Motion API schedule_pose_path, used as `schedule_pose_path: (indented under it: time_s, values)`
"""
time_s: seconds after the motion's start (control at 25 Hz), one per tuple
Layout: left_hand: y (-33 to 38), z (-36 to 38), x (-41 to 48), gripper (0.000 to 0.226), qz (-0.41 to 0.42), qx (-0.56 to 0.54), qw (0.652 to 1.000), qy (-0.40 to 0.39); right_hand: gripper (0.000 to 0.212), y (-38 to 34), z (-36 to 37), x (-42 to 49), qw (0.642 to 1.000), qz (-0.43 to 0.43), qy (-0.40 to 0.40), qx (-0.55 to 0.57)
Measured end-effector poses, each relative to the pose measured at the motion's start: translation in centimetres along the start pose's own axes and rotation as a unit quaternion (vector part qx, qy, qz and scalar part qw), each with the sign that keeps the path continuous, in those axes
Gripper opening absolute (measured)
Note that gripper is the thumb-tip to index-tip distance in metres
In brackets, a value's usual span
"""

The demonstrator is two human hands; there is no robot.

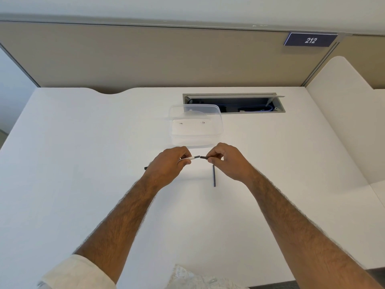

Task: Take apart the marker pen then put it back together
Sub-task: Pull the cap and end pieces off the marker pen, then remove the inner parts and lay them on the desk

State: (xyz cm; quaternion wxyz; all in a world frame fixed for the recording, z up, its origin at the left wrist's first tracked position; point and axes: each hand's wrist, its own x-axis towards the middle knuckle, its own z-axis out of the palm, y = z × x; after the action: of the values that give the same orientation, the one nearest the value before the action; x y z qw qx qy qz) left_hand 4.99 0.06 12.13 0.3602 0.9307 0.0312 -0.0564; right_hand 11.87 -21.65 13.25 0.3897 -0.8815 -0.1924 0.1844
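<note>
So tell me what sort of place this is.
Most likely an office cubicle workstation. A white desk is bounded by tan fabric partition panels, one bearing a blue "212" number plate, and the desk has a recessed cable tray with wiring inside.

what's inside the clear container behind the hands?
The clear container looks empty: only two small dark specks and a faint round shape show through it. Its front lower edge is covered by the left hand and right hand.
</note>
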Motion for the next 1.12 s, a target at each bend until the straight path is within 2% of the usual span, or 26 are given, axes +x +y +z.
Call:
schedule_pose_path:
  time_s: [0.56,0.8,0.96,1.12]
  values:
    - [0.3,0.3,0.1,0.006,0.005,-0.013,1.0,0.007,0.008,-0.7,0.6,0.6,1.0,-0.004,0.01,-0.018]
    - [0.0,0.5,0.2,0.007,-0.006,-0.005,1.0,0.012,0.011,1.2,3.1,0.6,0.987,0.11,0.086,-0.075]
    - [-0.4,0.9,0.1,0.007,-0.002,-0.005,1.0,0.013,0.006,2.0,6.1,0.0,0.968,0.206,0.097,-0.105]
    - [-0.8,1.1,0.0,0.008,-0.01,0.0,1.0,0.007,0.009,2.3,7.9,0.0,0.956,0.229,0.086,-0.161]
